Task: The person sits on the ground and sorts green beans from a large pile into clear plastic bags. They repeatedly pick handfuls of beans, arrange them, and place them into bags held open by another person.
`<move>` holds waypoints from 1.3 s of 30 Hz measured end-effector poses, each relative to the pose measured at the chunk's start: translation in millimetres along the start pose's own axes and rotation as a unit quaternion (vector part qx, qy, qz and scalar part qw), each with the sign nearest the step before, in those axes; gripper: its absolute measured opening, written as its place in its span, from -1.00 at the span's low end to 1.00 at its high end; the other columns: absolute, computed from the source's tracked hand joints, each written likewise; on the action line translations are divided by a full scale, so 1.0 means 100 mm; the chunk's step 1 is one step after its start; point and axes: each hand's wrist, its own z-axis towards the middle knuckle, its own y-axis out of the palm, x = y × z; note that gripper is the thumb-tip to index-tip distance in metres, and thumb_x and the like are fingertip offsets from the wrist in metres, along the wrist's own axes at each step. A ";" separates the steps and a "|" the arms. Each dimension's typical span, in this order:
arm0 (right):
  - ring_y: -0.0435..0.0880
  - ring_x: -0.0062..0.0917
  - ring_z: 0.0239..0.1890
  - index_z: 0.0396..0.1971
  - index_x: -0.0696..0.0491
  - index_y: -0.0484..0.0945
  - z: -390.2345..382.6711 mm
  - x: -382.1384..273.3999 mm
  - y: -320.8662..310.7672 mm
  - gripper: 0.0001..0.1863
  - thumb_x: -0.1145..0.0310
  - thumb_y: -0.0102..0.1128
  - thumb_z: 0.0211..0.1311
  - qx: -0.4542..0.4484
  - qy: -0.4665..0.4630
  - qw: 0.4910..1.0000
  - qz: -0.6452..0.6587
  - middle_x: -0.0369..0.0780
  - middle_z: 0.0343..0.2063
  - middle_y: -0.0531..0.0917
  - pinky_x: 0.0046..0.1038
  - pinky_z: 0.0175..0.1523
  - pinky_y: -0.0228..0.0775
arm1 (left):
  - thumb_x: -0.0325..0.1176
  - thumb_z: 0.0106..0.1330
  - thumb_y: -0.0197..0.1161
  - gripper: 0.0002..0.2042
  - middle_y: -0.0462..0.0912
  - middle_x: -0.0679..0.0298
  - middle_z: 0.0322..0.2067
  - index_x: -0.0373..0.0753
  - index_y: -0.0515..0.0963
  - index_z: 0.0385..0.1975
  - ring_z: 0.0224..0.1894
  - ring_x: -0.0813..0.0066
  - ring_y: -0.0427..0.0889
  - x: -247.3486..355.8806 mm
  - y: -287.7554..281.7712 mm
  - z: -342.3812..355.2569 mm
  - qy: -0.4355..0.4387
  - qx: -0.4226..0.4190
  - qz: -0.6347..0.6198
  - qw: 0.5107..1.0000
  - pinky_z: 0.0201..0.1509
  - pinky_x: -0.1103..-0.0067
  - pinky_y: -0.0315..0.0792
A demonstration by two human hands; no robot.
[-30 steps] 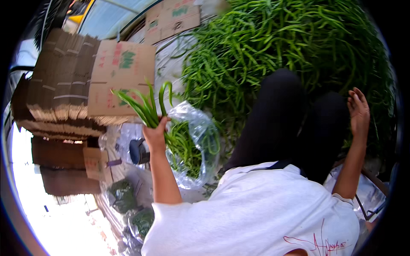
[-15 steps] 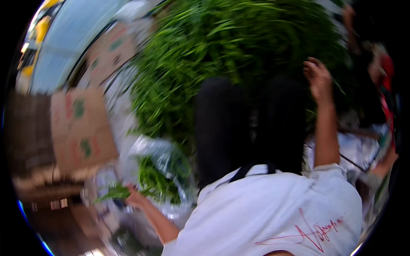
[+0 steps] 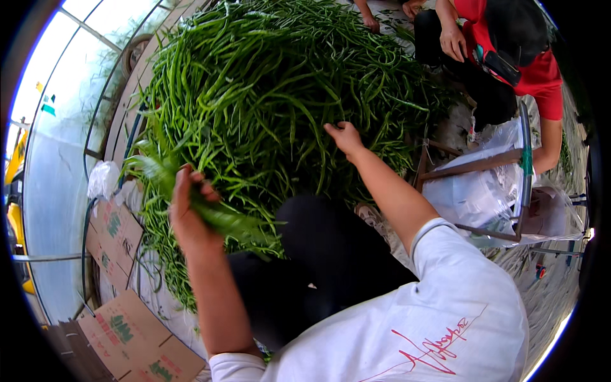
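A large heap of long green chili peppers [image 3: 254,95] fills the middle and far part of the view. Left of my knees, my left hand [image 3: 193,204] is closed round a bunch of green chili peppers [image 3: 223,216], whose ends stick out on both sides, smeared by motion. My right hand [image 3: 345,139] reaches to the near right part of the heap. Its fingers are bent in and touch the peppers; what lies between the fingertips is too small to make out.
A person in red [image 3: 538,79] crouches at the right by a metal frame [image 3: 525,159] lined with clear plastic bags [image 3: 474,197]. Another person's hand [image 3: 371,24] is at the heap's far edge. Flattened cardboard [image 3: 137,337] lies at the lower left, beside a clear sheet wall [image 3: 60,172].
My left hand has swung from beside the plastic bag at the lower left up to the heap, keeping its peppers. My right hand has come down onto the heap. The view has turned.
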 end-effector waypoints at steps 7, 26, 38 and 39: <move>0.48 -0.57 -0.54 0.17 0.21 0.14 0.10 -0.45 0.30 -0.45 0.31 0.12 0.31 -0.094 0.081 0.982 0.145 -0.13 -0.35 0.55 -0.48 -0.48 0.38 | -0.37 0.27 0.24 -0.82 0.59 0.25 -0.43 -0.26 0.46 -0.21 -0.49 0.56 0.55 -0.71 0.23 0.45 -0.076 0.028 0.118 0.990 -0.45 0.63 0.44; 0.27 -0.78 -0.78 -0.07 0.04 0.48 -1.12 -0.82 -0.73 -0.71 0.17 0.01 0.40 -0.092 -0.154 0.927 0.331 -0.39 -0.68 0.39 -0.67 -0.70 0.11 | -0.44 0.21 0.29 -0.80 0.63 0.25 -0.36 -0.26 0.49 -0.19 -0.45 0.58 0.57 -0.80 0.38 0.53 -0.079 -0.073 0.156 0.982 -0.44 0.66 0.42; 0.26 -0.80 -0.75 0.02 0.12 0.42 -1.51 -1.19 -0.73 -0.64 0.17 -0.04 0.42 -0.297 -0.049 0.908 0.291 -0.36 -0.63 0.43 -0.74 -0.69 0.09 | -0.52 0.08 0.35 -0.74 0.54 0.14 -0.42 -0.28 0.41 -0.29 -0.42 0.20 0.53 -0.78 0.48 0.30 0.213 -0.240 0.553 0.769 -0.26 0.47 0.43; 0.27 -0.79 -0.73 0.04 0.12 0.41 -1.44 -1.18 -0.68 -0.63 0.18 -0.05 0.42 -0.244 -0.021 0.919 0.308 -0.36 -0.62 0.43 -0.75 -0.67 0.11 | -0.51 0.12 0.33 -0.77 0.54 0.19 -0.43 -0.28 0.42 -0.29 -0.46 0.28 0.53 -0.77 0.51 0.29 0.228 -0.193 0.502 0.812 -0.28 0.48 0.44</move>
